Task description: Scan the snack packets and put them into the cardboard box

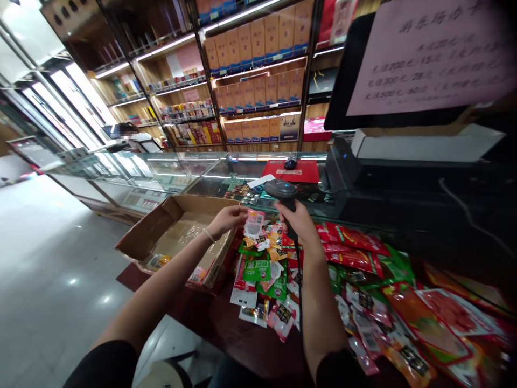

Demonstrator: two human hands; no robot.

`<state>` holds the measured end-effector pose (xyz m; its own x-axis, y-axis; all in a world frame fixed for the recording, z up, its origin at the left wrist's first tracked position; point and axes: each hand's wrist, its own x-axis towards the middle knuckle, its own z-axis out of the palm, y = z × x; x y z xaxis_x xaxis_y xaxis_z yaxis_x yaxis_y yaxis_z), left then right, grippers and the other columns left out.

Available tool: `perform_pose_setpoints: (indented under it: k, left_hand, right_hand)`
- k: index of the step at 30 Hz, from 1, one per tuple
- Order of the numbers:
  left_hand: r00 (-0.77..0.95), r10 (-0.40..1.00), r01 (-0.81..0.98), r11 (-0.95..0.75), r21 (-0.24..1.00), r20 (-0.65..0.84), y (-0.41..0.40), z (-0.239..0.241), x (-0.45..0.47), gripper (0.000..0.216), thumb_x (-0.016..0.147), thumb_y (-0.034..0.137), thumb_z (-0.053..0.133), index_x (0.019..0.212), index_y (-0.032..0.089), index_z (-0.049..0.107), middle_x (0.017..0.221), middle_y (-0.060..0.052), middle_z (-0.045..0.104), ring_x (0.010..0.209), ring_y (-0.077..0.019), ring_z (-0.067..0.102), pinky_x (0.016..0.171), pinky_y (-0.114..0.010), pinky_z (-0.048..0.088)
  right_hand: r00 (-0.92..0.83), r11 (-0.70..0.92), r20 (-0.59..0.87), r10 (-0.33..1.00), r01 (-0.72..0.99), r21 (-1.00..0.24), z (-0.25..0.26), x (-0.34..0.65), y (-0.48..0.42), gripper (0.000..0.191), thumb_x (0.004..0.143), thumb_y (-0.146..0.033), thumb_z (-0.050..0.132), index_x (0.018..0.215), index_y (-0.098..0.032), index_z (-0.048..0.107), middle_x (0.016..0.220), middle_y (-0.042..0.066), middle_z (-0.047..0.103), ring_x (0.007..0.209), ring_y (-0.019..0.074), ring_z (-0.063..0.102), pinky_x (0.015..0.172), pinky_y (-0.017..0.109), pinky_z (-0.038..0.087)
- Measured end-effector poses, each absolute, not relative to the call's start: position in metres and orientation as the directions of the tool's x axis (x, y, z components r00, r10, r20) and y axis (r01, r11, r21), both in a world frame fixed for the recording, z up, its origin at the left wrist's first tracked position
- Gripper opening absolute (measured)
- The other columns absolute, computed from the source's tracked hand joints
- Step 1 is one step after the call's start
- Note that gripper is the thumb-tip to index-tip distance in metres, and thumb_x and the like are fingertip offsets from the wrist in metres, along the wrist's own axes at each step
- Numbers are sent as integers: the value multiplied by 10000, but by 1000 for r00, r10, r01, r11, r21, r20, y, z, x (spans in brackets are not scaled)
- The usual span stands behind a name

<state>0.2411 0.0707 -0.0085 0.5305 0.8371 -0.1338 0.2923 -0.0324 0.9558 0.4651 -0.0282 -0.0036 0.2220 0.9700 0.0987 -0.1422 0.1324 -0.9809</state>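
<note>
My right hand (298, 220) is wrapped round the handle of a black barcode scanner (281, 188), whose head shows a small blue light and tips toward the left. Between the fingertips of my left hand (228, 220) is a small pink snack packet (254, 222) with a barcode on its face. The scanner's head is above and to the right of that packet. Green snack packets (258, 269) and other small packets lie heaped below both hands. Beside my left forearm stands an open cardboard box (161, 215) with a few packets inside.
Red packets (351, 248) and larger bags lie on the counter at right. A dark monitor (351, 70) carries a handwritten pink sheet (428, 59). Behind, a glass display case (194, 167) holds a red box (299, 170) with a mouse on top. Another person (137, 139) is at far left.
</note>
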Motion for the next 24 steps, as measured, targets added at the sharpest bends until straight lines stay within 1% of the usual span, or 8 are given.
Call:
perform_pose_setpoints:
  k: [3,5,9,12,17,20,22,24]
  left_hand:
    - [547,832,261,-61,964,-96,77,-14,249,560,672,403,819,1153,151,682,1088,-98,731,968,-225,683,876,-372,546]
    - [528,847,261,-98,960,-57,80,-12,241,577,667,403,819,1167,152,679,1126,-104,721,1012,-238,673,911,-391,535]
    - [462,887,291,-141,946,-10,81,-2,202,580,682,469,790,1148,139,687,1149,-118,710,1039,-248,662,918,-393,528]
    - [394,919,381,-156,911,-8,81,1,161,594,691,516,765,1139,133,691,1133,-128,715,1022,-249,665,891,-380,532]
    - [283,959,603,-165,780,-15,86,-5,81,573,693,536,731,1105,138,709,1058,-119,735,948,-234,676,835,-346,532]
    - [215,977,699,-144,700,-13,89,-12,31,548,684,529,720,1065,136,723,1034,-119,740,901,-231,676,781,-326,531]
    - [171,985,753,-105,650,-38,91,-17,3,552,704,520,690,1092,128,712,1035,-120,738,863,-221,676,746,-311,528]
    - [138,986,828,-64,558,-91,95,-21,-20,545,735,495,652,1124,115,695,1040,-121,735,843,-211,675,725,-295,522]
  right_hand:
    - [226,130,94,970,-150,-980,-2,466,-29,355,761,-483,701,923,-222,524,528,-109,498,335,69,429,330,181,362]
    - [209,129,96,973,-147,-981,-2,463,-28,354,763,-484,702,925,-221,529,530,-108,494,339,68,428,337,182,365]
    - [155,117,99,983,-108,-987,-5,452,-23,351,781,-499,689,946,-225,544,545,-98,500,353,73,439,343,184,366]
    - [92,103,96,991,-68,-992,-7,439,-19,326,800,-498,673,936,-225,558,552,-86,505,354,76,444,340,187,360]
    - [-9,70,71,997,-85,-994,-7,405,-12,328,792,-482,687,938,-214,569,533,-78,508,340,88,442,327,204,364]
    - [-59,42,47,997,-89,-995,-7,386,-9,307,777,-459,709,897,-217,563,514,-77,502,324,88,428,313,209,356]
    - [-78,40,45,996,-62,-997,-8,376,-7,288,773,-443,719,865,-218,563,507,-71,506,315,88,427,306,208,341]
    - [-102,45,47,994,-25,-999,-11,367,-4,275,774,-431,727,860,-218,576,500,-64,512,307,92,430,303,209,326]
